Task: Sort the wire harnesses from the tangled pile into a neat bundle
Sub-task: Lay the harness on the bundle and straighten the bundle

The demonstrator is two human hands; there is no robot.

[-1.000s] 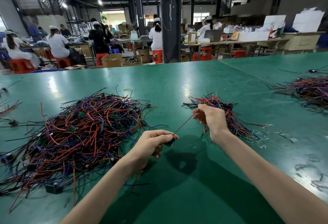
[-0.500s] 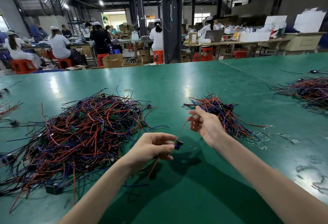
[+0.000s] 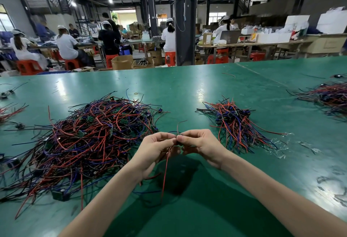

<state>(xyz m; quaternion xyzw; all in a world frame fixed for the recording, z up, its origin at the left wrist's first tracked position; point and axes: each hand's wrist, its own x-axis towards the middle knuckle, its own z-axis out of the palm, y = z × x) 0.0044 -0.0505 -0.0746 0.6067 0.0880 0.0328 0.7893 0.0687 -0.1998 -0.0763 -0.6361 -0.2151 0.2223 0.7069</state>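
A big tangled pile of red, blue and black wire harnesses (image 3: 90, 143) spreads over the left of the green table (image 3: 187, 90). A smaller, tidier bundle (image 3: 236, 124) lies at centre right. Between them, above the table, my left hand (image 3: 157, 150) and my right hand (image 3: 199, 146) meet fingertip to fingertip. Both pinch one wire harness (image 3: 166, 169) at its top. Its red and dark wires hang down below my left hand, and a short end sticks up above the fingers.
Another heap of harnesses (image 3: 330, 98) lies at the far right, and stray wires (image 3: 9, 111) at the left edge. Clear plastic scraps (image 3: 279, 146) lie beside the bundle. Beyond the table stands a dark pillar (image 3: 185, 21), with seated workers at benches.
My hands were apart with the harness stretched between them. My right hand has come left and down, my left hand has risen, and both now pinch the harness together.
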